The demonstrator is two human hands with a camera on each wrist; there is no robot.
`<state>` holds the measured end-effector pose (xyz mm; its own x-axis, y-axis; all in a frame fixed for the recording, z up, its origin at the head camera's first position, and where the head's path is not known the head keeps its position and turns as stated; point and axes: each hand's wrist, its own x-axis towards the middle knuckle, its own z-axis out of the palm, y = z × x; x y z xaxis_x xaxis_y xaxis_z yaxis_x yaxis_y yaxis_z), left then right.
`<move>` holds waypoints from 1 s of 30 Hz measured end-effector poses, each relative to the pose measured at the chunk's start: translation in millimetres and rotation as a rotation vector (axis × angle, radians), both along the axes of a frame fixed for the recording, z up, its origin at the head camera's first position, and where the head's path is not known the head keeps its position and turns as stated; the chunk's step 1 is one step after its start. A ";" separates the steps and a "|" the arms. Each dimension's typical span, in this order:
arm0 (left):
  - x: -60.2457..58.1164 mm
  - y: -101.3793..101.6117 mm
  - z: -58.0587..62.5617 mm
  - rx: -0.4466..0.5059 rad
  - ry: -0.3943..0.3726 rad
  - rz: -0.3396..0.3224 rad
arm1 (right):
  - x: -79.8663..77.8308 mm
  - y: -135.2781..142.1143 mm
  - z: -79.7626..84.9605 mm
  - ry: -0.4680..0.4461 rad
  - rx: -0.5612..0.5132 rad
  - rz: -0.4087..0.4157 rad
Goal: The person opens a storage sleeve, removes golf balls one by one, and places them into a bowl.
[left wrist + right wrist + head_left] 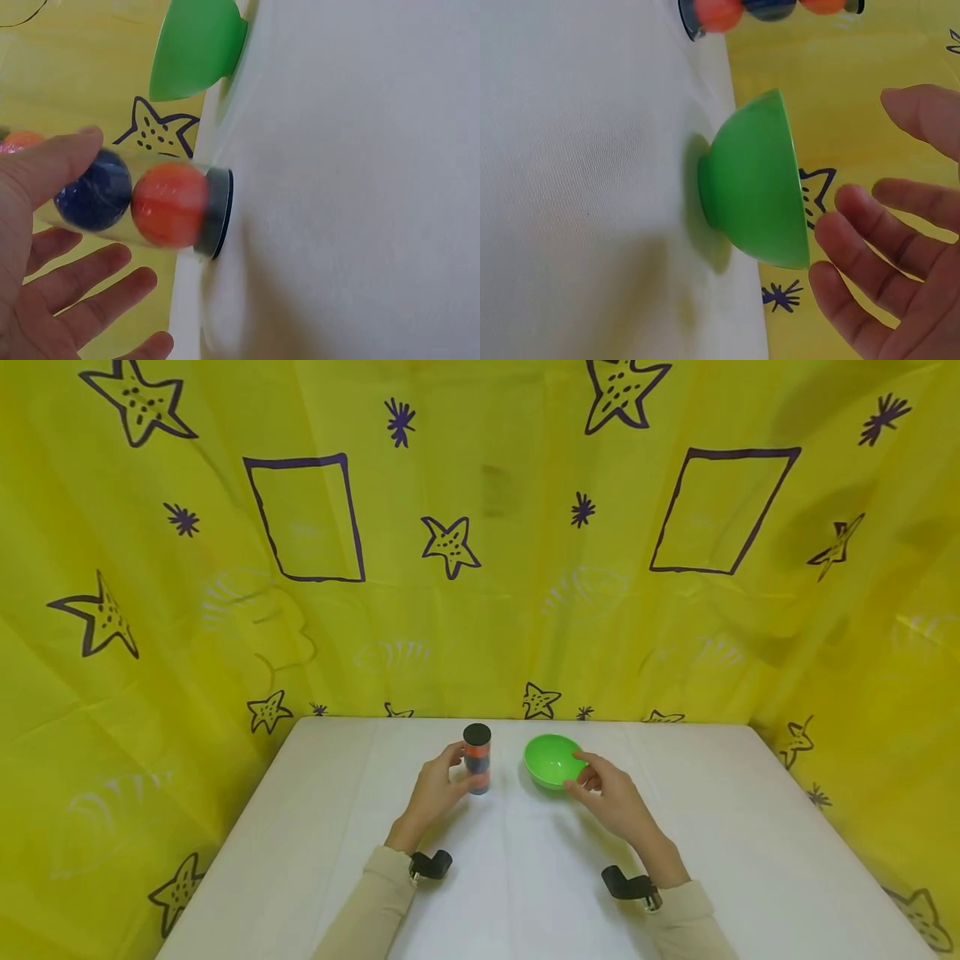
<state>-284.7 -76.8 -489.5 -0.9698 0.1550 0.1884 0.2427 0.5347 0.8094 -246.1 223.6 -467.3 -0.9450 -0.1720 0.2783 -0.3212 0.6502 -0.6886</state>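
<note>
A clear tube with a dark lid and base (477,760) stands upright on the table, holding orange and dark blue balls. My left hand (438,785) is around its left side. In the left wrist view the thumb (64,161) overlaps the tube, while the other fingers (105,307) are spread beside it, not wrapped round it. Right of the tube a green bowl (553,762) sits upright, nothing inside it. By the bowl's right side is my right hand (615,797), its fingers (870,262) loosely bent close to the rim.
A white cloth (510,877) covers the table. Yellow curtains (495,627) with dark star drawings hang behind it and at both sides. Each wrist wears a black camera mount, one on the left wrist (431,864) and one on the right wrist (628,885).
</note>
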 end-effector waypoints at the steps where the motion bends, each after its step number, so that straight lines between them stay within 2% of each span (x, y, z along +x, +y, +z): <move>1: -1.0 2.1 0.1 0.001 -0.006 0.009 | 0.3 -1.3 0.4 -0.015 -0.003 0.008; 8: -4.8 12.1 -0.3 0.024 -0.008 0.033 | 1.8 -9.9 2.7 -0.106 -0.051 0.052; 19: -4.2 17.4 -7.9 0.018 0.039 0.071 | 4.6 -21.0 0.1 -0.151 -0.074 0.065; 24: -2.3 18.2 -8.1 0.014 0.060 0.064 | 3.9 -24.1 -3.4 -0.158 -0.076 0.061; 30: -0.3 20.5 -5.5 -0.008 0.120 0.019 | 3.1 -28.0 -4.6 -0.153 -0.097 0.057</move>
